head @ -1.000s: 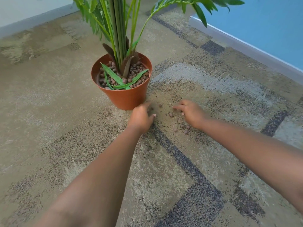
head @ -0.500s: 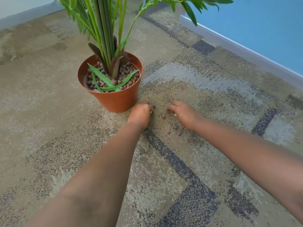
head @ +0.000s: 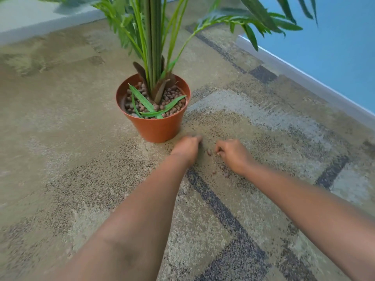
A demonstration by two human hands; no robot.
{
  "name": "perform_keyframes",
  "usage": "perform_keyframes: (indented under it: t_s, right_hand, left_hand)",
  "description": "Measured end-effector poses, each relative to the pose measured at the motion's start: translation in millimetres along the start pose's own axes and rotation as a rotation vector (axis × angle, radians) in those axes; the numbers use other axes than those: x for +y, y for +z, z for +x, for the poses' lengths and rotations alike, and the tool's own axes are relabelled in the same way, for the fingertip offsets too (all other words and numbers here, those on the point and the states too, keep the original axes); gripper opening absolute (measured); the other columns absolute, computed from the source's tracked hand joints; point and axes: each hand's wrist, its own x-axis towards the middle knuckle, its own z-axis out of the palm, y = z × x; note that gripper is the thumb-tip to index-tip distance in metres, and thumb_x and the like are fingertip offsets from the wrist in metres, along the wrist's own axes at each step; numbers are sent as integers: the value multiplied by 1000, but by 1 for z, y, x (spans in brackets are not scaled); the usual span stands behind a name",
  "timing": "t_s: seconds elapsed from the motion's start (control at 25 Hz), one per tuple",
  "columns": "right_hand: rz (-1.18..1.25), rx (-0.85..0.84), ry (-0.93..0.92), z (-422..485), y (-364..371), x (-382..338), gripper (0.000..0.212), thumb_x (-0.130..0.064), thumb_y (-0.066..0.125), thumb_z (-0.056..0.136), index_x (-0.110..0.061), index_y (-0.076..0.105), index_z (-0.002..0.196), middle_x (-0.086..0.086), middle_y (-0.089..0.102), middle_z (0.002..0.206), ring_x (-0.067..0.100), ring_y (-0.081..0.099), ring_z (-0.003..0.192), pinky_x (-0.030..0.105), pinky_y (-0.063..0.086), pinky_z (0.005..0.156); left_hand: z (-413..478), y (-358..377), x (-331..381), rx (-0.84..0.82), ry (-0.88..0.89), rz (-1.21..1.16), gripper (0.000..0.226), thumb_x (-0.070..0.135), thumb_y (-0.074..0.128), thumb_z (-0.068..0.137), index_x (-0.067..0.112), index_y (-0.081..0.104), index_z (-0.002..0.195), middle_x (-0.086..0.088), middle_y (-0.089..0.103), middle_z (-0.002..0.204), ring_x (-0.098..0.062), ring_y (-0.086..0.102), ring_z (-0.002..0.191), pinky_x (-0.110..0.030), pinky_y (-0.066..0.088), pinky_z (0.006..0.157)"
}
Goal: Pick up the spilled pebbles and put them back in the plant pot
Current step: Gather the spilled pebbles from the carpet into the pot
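A terracotta plant pot (head: 156, 129) stands on the carpet, filled with brown pebbles around green stems. Several spilled pebbles (head: 209, 152) lie on the carpet just right of the pot's base, between and below my hands. My left hand (head: 187, 148) rests knuckles-up on the carpet beside the pot, its fingers curled under; what it holds is hidden. My right hand (head: 233, 154) is curled with its fingertips pinched at a pebble on the carpet. More pebbles (head: 225, 175) sit under my right wrist.
Patterned beige and grey carpet (head: 223, 220) covers the floor. A blue wall with a white baseboard (head: 300, 76) runs along the right. Long palm leaves (head: 233, 19) hang over the area above my hands.
Both hands have curled tighter and drawn closer together over the pebbles. The view has shifted, so the pot sits more to the centre.
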Motion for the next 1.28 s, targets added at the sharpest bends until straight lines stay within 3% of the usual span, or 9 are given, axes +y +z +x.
perform_keyframes:
  t_s: [0.24,0.36,0.6,0.72,0.84,0.96,1.08,1.2,1.28]
  right_hand:
    - [-56,-49,-159,-6,1,-4,35,-18,48,96,-27,58,129,3,63,126,20,64,104,36,55,92]
    - [-181,-125,-230,-9,8,-8,42,-24,54,95,-24,53,136,4,56,134,14,53,102,26,50,83]
    - [14,-38,-75,-11,-7,-21,25,-25,48,98,-14,68,108,10,64,123,24,65,103,40,54,91]
    - [187,345,-192,7,-52,-42,21,-11,52,97,-6,71,104,18,72,106,30,71,94,36,57,89]
    - [248,583,-346,37,-91,-76,15,-1,62,92,-2,73,103,13,75,91,16,69,78,10,51,74]
    - [260,525,-374,54,-82,-115,18,1,61,91,0,72,106,19,73,104,25,71,92,23,54,87]
    - [245,414,-382,53,-67,-128,21,2,58,93,-2,71,109,22,64,124,32,66,109,36,52,98]
    - [362,464,-372,43,-69,-105,19,-1,61,93,-4,73,107,18,72,111,27,71,97,34,58,88]
    - [392,495,-283,33,-70,-73,17,-6,63,92,-7,73,106,12,76,98,20,72,85,30,60,77]
  left_hand:
    - [-10,11,3,44,18,-24,24,-6,62,87,12,60,103,-8,61,110,-24,61,92,-35,55,82]
    - [-15,7,8,81,-25,-52,18,-3,62,87,10,61,100,-9,62,107,-24,60,93,-30,50,75]
    - [-33,-50,37,607,-6,-284,22,-12,60,81,6,65,94,-8,61,100,-25,59,86,-40,54,75]
    - [-30,-124,30,877,-27,-325,22,-8,63,77,13,65,85,-3,61,90,-18,56,77,-30,46,66]
    - [-36,-170,-7,831,-199,-351,26,-4,58,77,20,66,79,3,60,77,-14,55,69,-24,37,54]
    - [-49,-165,-42,682,-340,-274,22,-3,60,83,16,72,90,-5,65,84,-19,57,72,-24,37,54]
    - [-58,-148,-50,693,-318,-248,24,4,66,88,13,74,110,-12,72,99,-17,58,74,-25,46,65]
    - [-63,-132,-47,763,-269,-253,25,5,64,90,10,74,112,-12,71,110,-21,65,92,-29,50,83]
    - [-68,-117,-36,863,-182,-213,20,5,65,89,8,76,105,-9,69,103,-21,62,91,-22,46,77]
